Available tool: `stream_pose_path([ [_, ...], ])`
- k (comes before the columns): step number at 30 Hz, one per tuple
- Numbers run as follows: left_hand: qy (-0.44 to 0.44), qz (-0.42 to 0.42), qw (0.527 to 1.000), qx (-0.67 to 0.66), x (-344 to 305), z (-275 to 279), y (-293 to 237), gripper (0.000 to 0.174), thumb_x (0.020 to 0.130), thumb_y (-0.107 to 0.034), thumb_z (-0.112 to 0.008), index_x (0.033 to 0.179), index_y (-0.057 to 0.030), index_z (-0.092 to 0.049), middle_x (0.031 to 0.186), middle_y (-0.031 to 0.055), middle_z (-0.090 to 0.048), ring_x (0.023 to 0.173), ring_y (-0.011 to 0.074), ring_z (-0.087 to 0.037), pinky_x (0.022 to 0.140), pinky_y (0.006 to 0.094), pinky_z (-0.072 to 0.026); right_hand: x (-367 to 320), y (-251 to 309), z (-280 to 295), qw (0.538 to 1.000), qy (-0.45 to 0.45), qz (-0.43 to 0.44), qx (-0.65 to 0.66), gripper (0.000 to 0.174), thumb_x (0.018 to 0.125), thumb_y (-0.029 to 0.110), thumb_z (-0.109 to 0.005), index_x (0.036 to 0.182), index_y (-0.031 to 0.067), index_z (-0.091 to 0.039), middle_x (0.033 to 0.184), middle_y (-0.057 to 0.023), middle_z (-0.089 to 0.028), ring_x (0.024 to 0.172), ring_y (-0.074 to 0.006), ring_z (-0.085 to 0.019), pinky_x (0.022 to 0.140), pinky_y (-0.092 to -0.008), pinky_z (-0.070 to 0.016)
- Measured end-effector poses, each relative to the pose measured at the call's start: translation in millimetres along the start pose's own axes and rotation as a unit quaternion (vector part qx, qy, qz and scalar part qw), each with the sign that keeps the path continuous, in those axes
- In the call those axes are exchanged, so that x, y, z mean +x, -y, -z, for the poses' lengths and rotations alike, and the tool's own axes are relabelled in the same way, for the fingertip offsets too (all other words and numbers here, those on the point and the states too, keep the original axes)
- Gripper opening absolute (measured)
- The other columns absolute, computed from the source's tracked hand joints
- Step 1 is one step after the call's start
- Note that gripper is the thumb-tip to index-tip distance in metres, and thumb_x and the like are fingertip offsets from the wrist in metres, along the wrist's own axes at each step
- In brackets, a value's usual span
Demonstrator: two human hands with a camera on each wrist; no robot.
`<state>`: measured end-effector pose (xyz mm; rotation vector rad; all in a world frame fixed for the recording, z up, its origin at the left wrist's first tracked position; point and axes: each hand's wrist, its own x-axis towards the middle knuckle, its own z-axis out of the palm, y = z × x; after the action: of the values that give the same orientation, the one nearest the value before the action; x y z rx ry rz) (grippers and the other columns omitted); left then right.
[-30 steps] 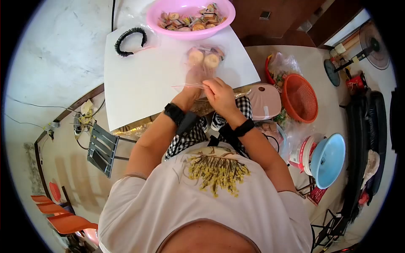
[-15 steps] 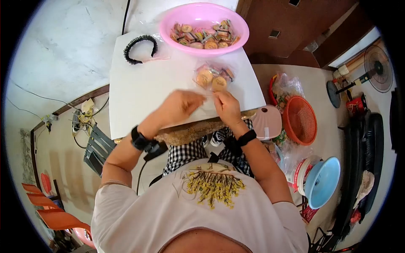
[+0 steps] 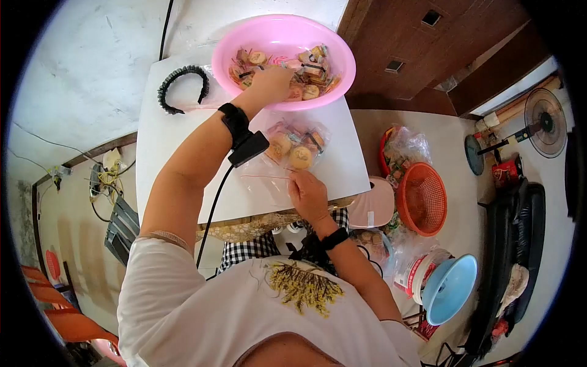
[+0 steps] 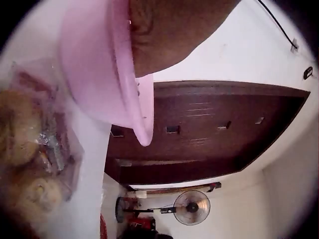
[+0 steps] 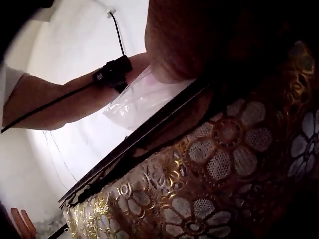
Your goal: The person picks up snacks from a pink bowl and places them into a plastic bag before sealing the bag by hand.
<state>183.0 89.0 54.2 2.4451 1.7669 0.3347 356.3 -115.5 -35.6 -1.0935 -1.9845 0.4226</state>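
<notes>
My left hand (image 3: 273, 84) reaches down into a pink plastic basin (image 3: 221, 56), among many small clear-wrapped packs (image 3: 310, 92) with round tan pieces; its fingertips are hidden. On the white table, a clear zip bag (image 3: 260, 180) lies with a few similar packs (image 3: 300, 157) inside. My right hand (image 3: 309, 194) pinches this bag at its red-lined mouth, close to the table's front edge. In the left wrist view, the basin's wall (image 4: 94, 64) hides most of the left hand, and the bagged packs (image 4: 37, 194) lie beside it.
A black ruffled headband (image 3: 164, 92) lies on the table (image 3: 177, 153) at the left, beside another clear bag. Patterned cloth (image 5: 194, 199) hangs at the front edge. To the right stand a pink stool (image 3: 373, 205), an orange basket (image 3: 422, 199) and a blue basin (image 3: 451, 287).
My left hand has let go of the bag's mouth and moved up and forward into the pink basin. The right hand keeps its pinch on the bag, and the head view has shifted.
</notes>
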Motion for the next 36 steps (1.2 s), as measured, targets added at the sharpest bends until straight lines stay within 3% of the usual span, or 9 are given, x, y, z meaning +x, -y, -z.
stream_pose_path([
  [5, -0.011, 0.006, 0.999, 0.031, -2.0, 0.2, -2.2, 0.021, 0.082, -0.012, -0.053, 0.095, -0.0057, -0.069, 0.094, 0.0165, -0.069, 0.089, 0.0341, -0.067, 0.074, 0.0475, -0.0538, 0.5, 4.2, 0.8, 1.0, -0.019, 0.011, -0.008, 0.009, 0.082, 0.008, -0.062, 0.088, 0.0046, -0.056, 0.082, -0.0128, -0.06, 0.072, -0.0344, -0.06, 0.061, -0.0416, -0.0498],
  [8, 0.018, 0.052, 0.998, 0.005, 3.2, -1.7, -0.1, 0.017, 0.077, -0.009, -0.059, 0.092, -0.0082, -0.067, 0.091, 0.0156, -0.068, 0.088, 0.0338, -0.066, 0.075, 0.0457, -0.052, 0.6, 3.4, 1.7, 1.0, -0.019, 0.019, -0.002, 0.008, 0.083, 0.007, -0.062, 0.087, 0.0048, -0.056, 0.081, -0.0129, -0.059, 0.072, -0.0344, -0.059, 0.061, -0.0415, -0.0498],
  [13, -0.118, -0.006, 0.988, -0.098, -10.1, 13.8, 11.0, 0.016, 0.079, -0.014, -0.063, 0.091, -0.0055, -0.067, 0.084, 0.0145, -0.067, 0.08, 0.0297, -0.066, 0.068, 0.0406, -0.0531, -3.5, 0.0, -3.5, 1.0, -0.025, 0.009, 0.01, 0.007, 0.084, 0.008, -0.061, 0.087, 0.0044, -0.056, 0.079, -0.0132, -0.058, 0.072, -0.0348, -0.059, 0.061, -0.0424, -0.0489],
  [15, -0.168, 0.02, 0.944, -0.285, -32.4, 35.9, 11.3, 0.019, 0.083, -0.016, -0.063, 0.096, -0.0036, -0.065, 0.08, 0.0119, -0.067, 0.074, 0.0249, -0.065, 0.063, 0.0364, -0.0527, -0.3, 1.0, -2.1, 1.0, -0.026, 0.007, 0.006, 0.007, 0.085, 0.009, -0.06, 0.086, 0.004, -0.056, 0.078, -0.0135, -0.058, 0.072, -0.0352, -0.058, 0.061, -0.0431, -0.0485],
  [17, -0.175, 0.102, 0.817, -0.54, -76.5, 55.9, 0.0, 0.022, 0.087, -0.019, -0.063, 0.1, -0.0015, -0.062, 0.076, 0.0081, -0.065, 0.067, 0.0192, -0.064, 0.057, 0.0314, -0.0515, 0.6, 0.5, -1.5, 1.0, -0.021, 0.011, -0.005, 0.006, 0.085, 0.008, -0.06, 0.085, 0.0036, -0.056, 0.077, -0.0142, -0.058, 0.072, -0.0356, -0.058, 0.062, -0.0438, -0.048],
  [20, -0.083, 0.132, 0.755, -0.636, -146.8, 69.4, 1.7, 0.023, 0.091, -0.017, -0.059, 0.107, -0.0006, -0.058, 0.075, 0.0033, -0.062, 0.058, 0.0116, -0.058, 0.051, 0.0251, -0.0485, 0.0, 4.3, -1.9, 0.999, -0.034, 0.002, -0.011, 0.006, 0.084, 0.008, -0.06, 0.083, 0.0031, -0.057, 0.077, -0.0153, -0.058, 0.072, -0.036, -0.058, 0.062, -0.0443, -0.0472],
  [24, 0.019, 0.156, 0.726, -0.67, -233.5, 38.9, -17.4, 0.019, 0.093, -0.014, -0.057, 0.105, 0.0007, -0.06, 0.072, 0.0032, -0.061, 0.052, 0.0074, -0.055, 0.045, 0.0207, -0.0447, 1.1, -0.1, -3.9, 0.999, -0.032, -0.024, 0.027, 0.008, 0.084, 0.009, -0.061, 0.082, 0.0025, -0.058, 0.077, -0.016, -0.059, 0.071, -0.0354, -0.059, 0.061, -0.0429, -0.0466],
  [27, 0.134, 0.211, 0.708, -0.66, -267.4, 6.3, -35.5, 0.025, 0.093, -0.015, -0.059, 0.113, 0.001, -0.059, 0.07, 0.0016, -0.06, 0.051, 0.0057, -0.053, 0.044, 0.0197, -0.0451, 3.3, -2.5, -0.3, 0.994, 0.009, -0.08, 0.071, 0.009, 0.086, 0.008, -0.062, 0.085, -0.0009, -0.061, 0.076, -0.0143, -0.06, 0.066, -0.0264, -0.059, 0.061, -0.0346, -0.0468],
  [36, 0.069, 0.236, 0.637, -0.73, -239.1, -33.8, -55.1, 0.019, 0.094, -0.014, -0.052, 0.104, 0.0015, -0.058, 0.066, 0.0022, -0.055, 0.048, 0.0094, -0.051, 0.042, 0.0233, -0.0452, 1.9, 42.2, 18.9, 0.998, -0.056, -0.016, 0.038, 0.009, 0.081, 0.007, -0.064, 0.088, 0.0022, -0.059, 0.08, -0.014, -0.06, 0.072, -0.0339, -0.06, 0.062, -0.0389, -0.0486],
])
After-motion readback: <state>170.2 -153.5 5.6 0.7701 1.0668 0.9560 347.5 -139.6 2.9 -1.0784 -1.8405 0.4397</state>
